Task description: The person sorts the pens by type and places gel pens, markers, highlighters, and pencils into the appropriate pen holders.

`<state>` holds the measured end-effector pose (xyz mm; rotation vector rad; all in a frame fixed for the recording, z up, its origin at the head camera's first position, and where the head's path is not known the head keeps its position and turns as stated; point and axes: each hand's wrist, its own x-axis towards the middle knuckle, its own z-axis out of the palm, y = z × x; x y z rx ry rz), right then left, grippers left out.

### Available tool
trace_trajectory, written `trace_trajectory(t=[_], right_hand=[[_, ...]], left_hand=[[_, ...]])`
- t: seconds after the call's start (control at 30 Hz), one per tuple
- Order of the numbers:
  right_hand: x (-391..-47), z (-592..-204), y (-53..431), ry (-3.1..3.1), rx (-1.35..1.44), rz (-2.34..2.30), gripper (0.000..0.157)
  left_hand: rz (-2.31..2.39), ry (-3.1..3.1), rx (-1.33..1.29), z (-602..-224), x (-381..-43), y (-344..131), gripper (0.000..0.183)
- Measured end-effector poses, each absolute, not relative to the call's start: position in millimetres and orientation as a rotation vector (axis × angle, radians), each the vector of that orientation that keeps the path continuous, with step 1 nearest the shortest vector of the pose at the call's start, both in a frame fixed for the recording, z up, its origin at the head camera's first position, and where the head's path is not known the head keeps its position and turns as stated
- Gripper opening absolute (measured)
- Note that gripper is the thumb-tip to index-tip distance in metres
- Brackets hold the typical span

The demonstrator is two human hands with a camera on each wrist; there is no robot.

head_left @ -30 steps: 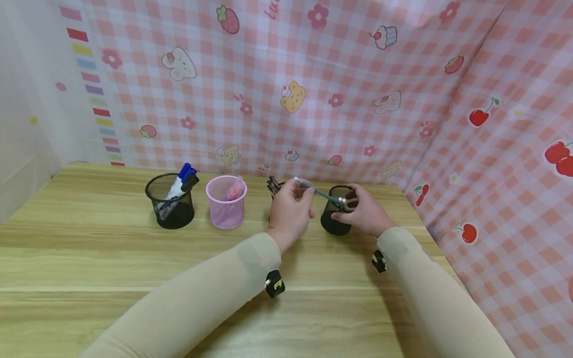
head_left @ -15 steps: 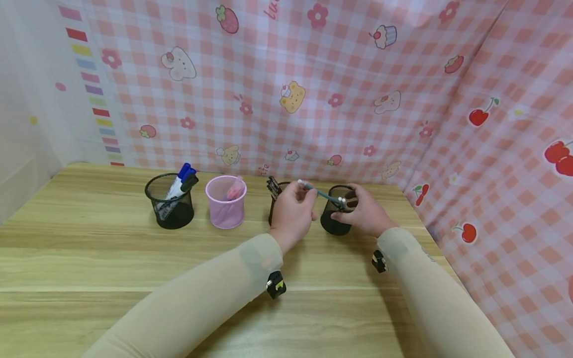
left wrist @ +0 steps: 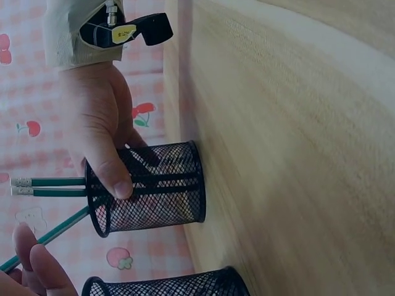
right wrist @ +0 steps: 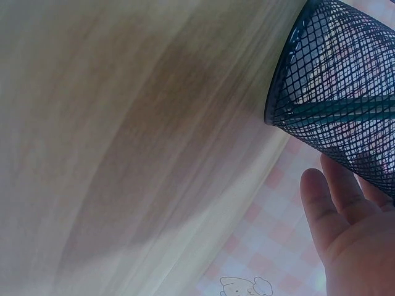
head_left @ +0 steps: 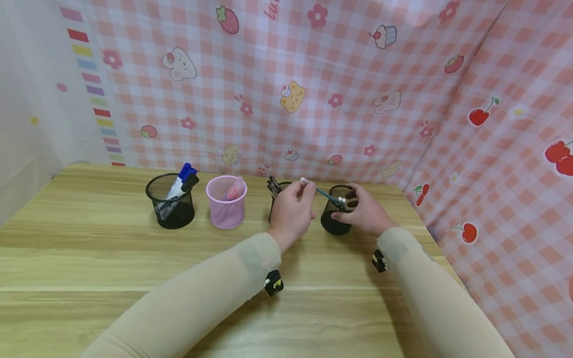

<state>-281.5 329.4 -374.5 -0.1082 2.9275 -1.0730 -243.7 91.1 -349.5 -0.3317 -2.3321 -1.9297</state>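
Note:
My left hand [head_left: 292, 211] pinches a green pencil [head_left: 326, 194] near its white eraser end, between thumb and fingers. The pencil slants down to the right, its lower end at the mouth of a black mesh pencil cup [head_left: 334, 224]. My right hand [head_left: 366, 213] grips that cup from the right, with the thumb on the near side. In the left wrist view the thumb [left wrist: 111, 172] presses the mesh [left wrist: 166, 209], and two more green pencils [left wrist: 58, 192] stand inside, erasers up. The right wrist view shows fingers [right wrist: 324, 213] beside the cup [right wrist: 345, 74].
Behind my left hand stands another black mesh cup [head_left: 270, 211] with dark pens [head_left: 273, 186]. Further left are a pink cup [head_left: 227, 214] with a pink item and a black mesh cup [head_left: 174, 216] with markers [head_left: 181, 181]. A checked curtain [head_left: 268, 59] hangs behind the wooden table [head_left: 134, 268].
The pencil's eraser end has shifted slightly to the right, and my left hand's fingers have moved a little with it. My right hand and the cup have stayed in place.

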Motion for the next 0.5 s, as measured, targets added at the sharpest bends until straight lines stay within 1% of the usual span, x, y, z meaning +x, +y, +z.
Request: trace_trajectory(t=[0.17, 0.5], right_hand=[[-281.3, -374.7, 329.7, 2.928, -0.115, -1.081, 0.094], [-281.0, -374.1, 329.1, 2.929, -0.122, -1.088, 0.09]], left_hand=[[-1.888, -2.361, -0.351, -347.9, -243.6, 90.2, 0.041], [-1.872, -2.413, -0.378, -347.2, -242.5, 90.0, 0.038]])
